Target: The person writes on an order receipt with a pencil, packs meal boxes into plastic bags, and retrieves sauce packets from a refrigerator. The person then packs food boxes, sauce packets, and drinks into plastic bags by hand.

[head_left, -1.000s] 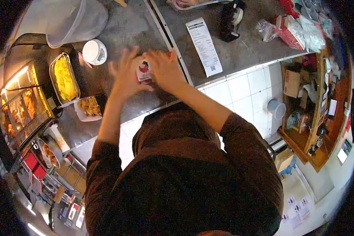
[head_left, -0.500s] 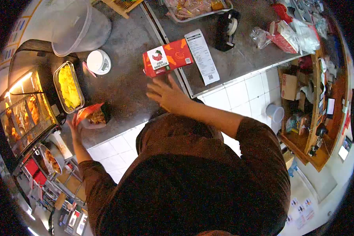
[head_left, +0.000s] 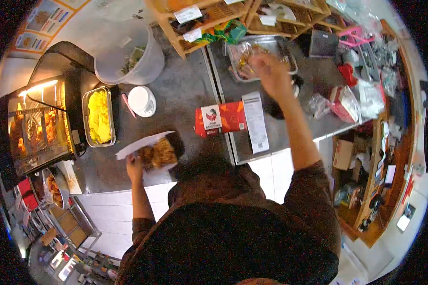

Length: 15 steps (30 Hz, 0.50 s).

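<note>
My left hand is closed on the near left edge of an open food box. Browned, fried-looking pieces fill the box, and its pale lid flap stands up behind them. My right hand is over a clear tray of small plastic packets. Motion blurs its fingers, so I cannot make out whether they grip a packet. Between the hands, a shut red box with a rooster-like logo lies beside a printed receipt.
At left, a metal tray of yellow food stands by a lit display warmer. A white scale and large clear tub are behind the open box. Wooden shelves line the back; plastic-wrapped items lie right.
My left hand has brought the open box rightward and its lid now stands up. My right hand has left the red box and reached to the tray at the back.
</note>
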Available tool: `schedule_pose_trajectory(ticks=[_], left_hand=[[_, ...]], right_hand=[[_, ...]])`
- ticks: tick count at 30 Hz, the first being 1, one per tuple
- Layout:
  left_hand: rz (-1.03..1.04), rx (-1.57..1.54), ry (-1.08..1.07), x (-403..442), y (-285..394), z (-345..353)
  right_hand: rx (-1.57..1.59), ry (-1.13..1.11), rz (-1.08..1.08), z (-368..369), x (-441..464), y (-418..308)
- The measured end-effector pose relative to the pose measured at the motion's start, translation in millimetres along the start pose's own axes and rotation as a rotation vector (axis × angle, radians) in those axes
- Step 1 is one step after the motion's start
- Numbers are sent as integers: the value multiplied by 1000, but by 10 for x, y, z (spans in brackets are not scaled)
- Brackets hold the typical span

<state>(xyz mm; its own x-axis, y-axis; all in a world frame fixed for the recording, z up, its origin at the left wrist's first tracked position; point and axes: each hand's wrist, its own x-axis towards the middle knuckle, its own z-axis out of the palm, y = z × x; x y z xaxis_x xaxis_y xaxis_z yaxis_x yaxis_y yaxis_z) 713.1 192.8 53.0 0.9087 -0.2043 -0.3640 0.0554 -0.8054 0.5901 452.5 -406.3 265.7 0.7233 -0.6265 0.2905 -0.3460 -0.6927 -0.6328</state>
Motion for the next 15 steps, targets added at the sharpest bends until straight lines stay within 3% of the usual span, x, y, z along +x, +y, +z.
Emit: schedule_pose_trajectory(ticks=[2,3,5,7,8,10,11,14,15], left_hand=[[-165,-309,-86,-421,594,196],[-125,-474,-64,-523,658,346],[-124,-362,-50,-653,887,497],[-148,-394,-27,-699,989,548],[-103,-394,-31,-714,1010,553],[-69,-407,-27,-743,1010,561],[-46,-383,-28,-739,1002,551],[-37,-404,-8,-759,1038,555],[-42,-437,4,-765,1048,561]], right_hand=[[-190,237,-61,-250,758,140],[-309,290,-164,-358,1076,31],[-420,341,-287,-532,1673,-254],[-391,-332,-186,-561,2174,-512],[-393,-336,-202,-495,2349,-587],[-1249,-253,-486,-341,2658,-692],[-1251,-252,-504,-302,2813,-704],[-315,-455,185,-245,3285,-589],[381,-178,191,-43,3292,-464]])
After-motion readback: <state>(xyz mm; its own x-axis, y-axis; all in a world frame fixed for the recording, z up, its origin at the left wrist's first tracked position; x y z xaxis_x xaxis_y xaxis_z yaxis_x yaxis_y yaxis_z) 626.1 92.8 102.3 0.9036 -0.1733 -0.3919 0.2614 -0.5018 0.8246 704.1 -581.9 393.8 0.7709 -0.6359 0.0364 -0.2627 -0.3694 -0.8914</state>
